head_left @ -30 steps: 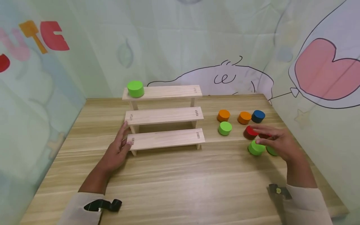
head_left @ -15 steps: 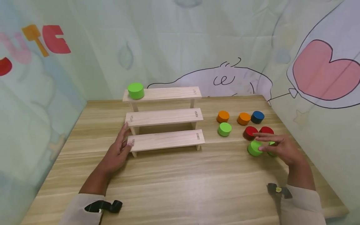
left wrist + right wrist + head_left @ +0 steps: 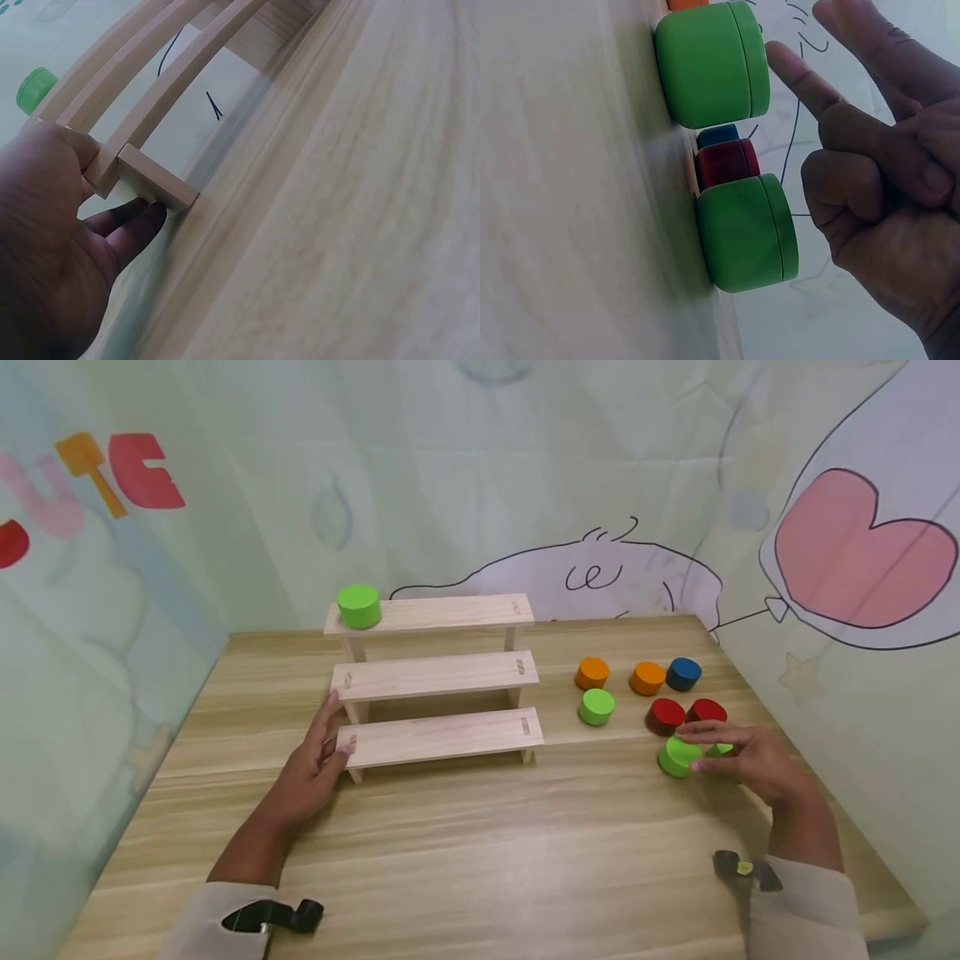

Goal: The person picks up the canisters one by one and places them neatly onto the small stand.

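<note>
While a printed cloth [image 3: 450,502] hangs behind the wooden stand [image 3: 435,676], a wood-grain table [image 3: 480,868] spreads beneath the stand and out past both its ends. The stand itself rises in three shelves, the lowest at its front. My left hand [image 3: 303,777] holds the stand's left end, thumb at the lowest shelf. Well out to the right of the stand, my right hand [image 3: 757,764] grasps nothing: thumb and fingers are moderately parted about the near green block [image 3: 677,758], which sits on the table roughly level with the stand's front shelf; whether a fingertip touches it I cannot tell. I judge the step in hand to be taking hold of that block, so the next move calls for drawing thumb and fingers in on its sides, the left hand steadying the stand. Another piece, the upper green block [image 3: 360,607], rests on the stand's top shelf at the left end. Also right of the stand, the nearest orange block [image 3: 592,673] and a lone green block [image 3: 597,707] sit closest to it; farther from it are another orange block [image 3: 647,678], a blue block [image 3: 684,674], two red blocks [image 3: 665,717] and a half-hidden green block [image 3: 719,750].
</note>
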`<control>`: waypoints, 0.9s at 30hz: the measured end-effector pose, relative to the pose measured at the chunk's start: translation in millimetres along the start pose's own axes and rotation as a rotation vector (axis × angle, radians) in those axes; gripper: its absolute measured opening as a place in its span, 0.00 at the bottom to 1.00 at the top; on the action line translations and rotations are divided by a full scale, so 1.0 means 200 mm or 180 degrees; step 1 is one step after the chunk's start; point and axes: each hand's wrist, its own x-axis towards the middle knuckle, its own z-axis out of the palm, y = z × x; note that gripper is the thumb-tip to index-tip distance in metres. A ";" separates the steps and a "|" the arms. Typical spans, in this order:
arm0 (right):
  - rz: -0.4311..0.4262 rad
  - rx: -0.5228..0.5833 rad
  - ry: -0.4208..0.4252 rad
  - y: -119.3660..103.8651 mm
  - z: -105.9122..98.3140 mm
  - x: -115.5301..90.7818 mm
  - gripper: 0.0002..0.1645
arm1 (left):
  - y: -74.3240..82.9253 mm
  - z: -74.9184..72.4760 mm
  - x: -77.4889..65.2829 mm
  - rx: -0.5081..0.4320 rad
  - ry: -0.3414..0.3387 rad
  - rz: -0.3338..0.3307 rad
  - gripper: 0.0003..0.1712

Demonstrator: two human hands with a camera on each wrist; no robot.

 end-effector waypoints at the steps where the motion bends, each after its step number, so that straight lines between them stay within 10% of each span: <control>1: 0.0024 -0.0024 -0.0020 0.00 0.00 0.00 0.26 | 0.00 0.00 0.00 -0.0003 -0.0012 0.0000 0.49; 27: 0.0404 -0.0183 -0.0446 0.06 0.02 0.04 0.28 | 0.01 0.00 0.00 0.0044 -0.0016 -0.0011 0.50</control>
